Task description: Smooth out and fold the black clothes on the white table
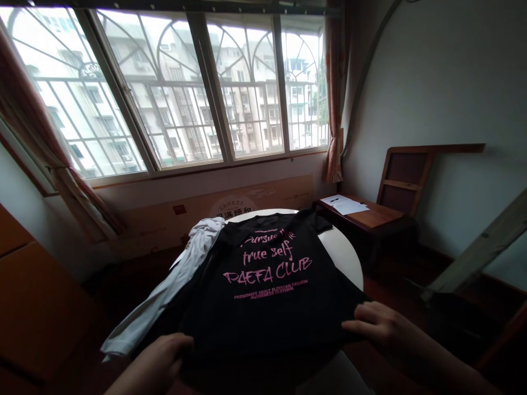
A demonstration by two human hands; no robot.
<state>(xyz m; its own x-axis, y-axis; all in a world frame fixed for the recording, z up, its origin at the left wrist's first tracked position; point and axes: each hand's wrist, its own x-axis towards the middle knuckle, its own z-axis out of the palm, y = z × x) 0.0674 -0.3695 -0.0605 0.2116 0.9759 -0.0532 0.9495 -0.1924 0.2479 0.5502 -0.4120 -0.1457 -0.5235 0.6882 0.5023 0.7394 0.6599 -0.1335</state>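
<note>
A black T-shirt with pink lettering lies spread over a round white table, its collar at the far side and its hem toward me. At the near left, my left hand pinches one corner of the hem. My right hand grips the opposite hem corner, which is held out past the table's near edge. Between the two hands the cloth is stretched fairly flat. Beside the shirt on the left, a white garment lies crumpled and hangs over the table's edge.
A low wooden bench with white papers and a pen stands at the right. Behind the table, a long printed cardboard panel leans under the barred windows. An orange cabinet is at the left.
</note>
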